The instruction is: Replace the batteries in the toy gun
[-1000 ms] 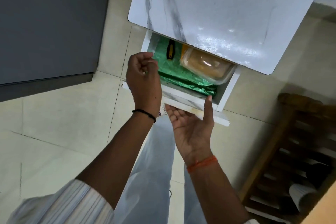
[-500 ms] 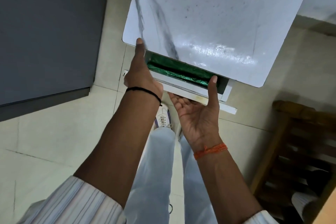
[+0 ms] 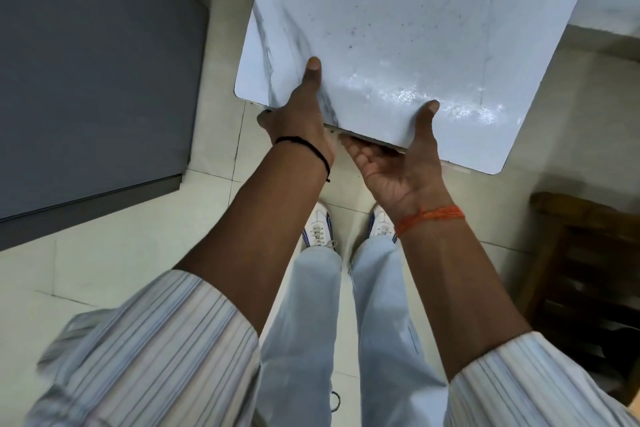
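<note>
While both hands meet at the near edge of the marble-patterned counter [image 3: 398,28] in the upper middle of the frame, the left hand [image 3: 298,118] lies against that edge with its thumb stretched flat onto the top; its fingers drop below the edge, so whether they are apart or together cannot be told. The right hand [image 3: 398,163] is turned palm up just under the edge, its thumb raised onto the counter top and its fingers [image 3: 356,149] straight, close together and reaching beneath the slab, clamped on nothing. A thin strip of the drawer front [image 3: 367,140] shows between the two hands, right under the counter edge. No toy gun or batteries can be seen anywhere in view. A black cord [image 3: 304,146] circles the left wrist and an orange thread [image 3: 429,218] the right. Lower middle, white shoes [image 3: 318,229] stand on the pale tiled floor [image 3: 121,253]. A grey cabinet [image 3: 86,62] fills the upper left, and a wooden rack [image 3: 588,270] sits at the right edge.
</note>
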